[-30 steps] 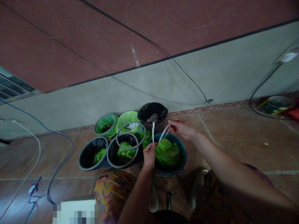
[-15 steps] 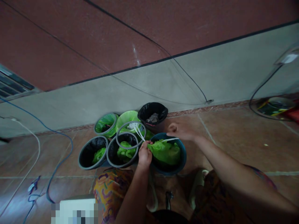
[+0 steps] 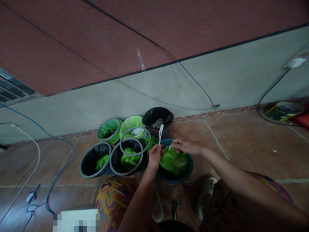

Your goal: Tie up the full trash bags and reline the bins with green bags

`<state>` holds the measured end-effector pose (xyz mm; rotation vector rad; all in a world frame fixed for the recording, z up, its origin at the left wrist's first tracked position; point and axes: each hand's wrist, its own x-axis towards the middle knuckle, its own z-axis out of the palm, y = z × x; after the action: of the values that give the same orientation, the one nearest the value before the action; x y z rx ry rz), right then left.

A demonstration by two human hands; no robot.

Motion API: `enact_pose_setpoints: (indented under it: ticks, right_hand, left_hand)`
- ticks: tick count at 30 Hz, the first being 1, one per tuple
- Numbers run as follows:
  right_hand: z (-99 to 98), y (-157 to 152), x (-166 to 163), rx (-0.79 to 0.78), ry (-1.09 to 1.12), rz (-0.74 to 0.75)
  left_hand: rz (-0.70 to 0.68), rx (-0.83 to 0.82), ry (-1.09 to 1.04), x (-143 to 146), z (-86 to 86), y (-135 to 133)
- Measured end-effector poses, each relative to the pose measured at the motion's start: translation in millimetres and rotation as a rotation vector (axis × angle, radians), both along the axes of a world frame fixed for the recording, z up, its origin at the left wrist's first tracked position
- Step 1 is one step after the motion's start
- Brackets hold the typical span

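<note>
- The left hand (image 3: 154, 157) of the person is above the left side of the blue bin (image 3: 191, 164); its thumb and fingers are closed and grip a white strap (image 3: 161, 131), which sticks up from them.
- The right hand (image 3: 187, 146) is over the far edge of the same bin, with the fingers bent; the fingertips are at a short white piece (image 3: 170, 147), but one cannot tell whether they pinch it.
- The green bag (image 3: 175, 162) sits inside the blue bin, bunched up, just below both hands.
- To the left of it, two bins with black liners stand in front: the middle bin (image 3: 114, 160) and the outer bin (image 3: 88, 161), each having green plastic inside.
- A loose grey ring (image 3: 150, 138) lies over the back of the middle bin.
- Behind, near the wall (image 3: 106, 100), there are a green-lined bin (image 3: 111, 125), a pale green bin (image 3: 130, 120) and a black-lined bin (image 3: 153, 113).
</note>
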<state>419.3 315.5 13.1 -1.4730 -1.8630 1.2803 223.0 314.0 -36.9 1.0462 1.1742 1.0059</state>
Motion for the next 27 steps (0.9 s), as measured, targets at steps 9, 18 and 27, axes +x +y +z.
enact_pose_setpoints:
  ticks: [9, 18, 27]
  right_hand:
    - [23.8, -3.4, -17.9, 0.134, -0.057, 0.114]
    - [13.0, 5.8, -13.0, -0.189, 0.497, -0.332]
    - [-7.0, -5.2, -14.1, -0.322, 0.056, -0.094]
  left_hand:
    - [-0.333, 0.124, 0.142, 14.8, -2.0, 1.4]
    - [-0.383, 0.159, 0.265, 11.6, 7.5, -0.9]
    - [-0.167, -0.145, 0.057, 3.8, 9.1, 6.2]
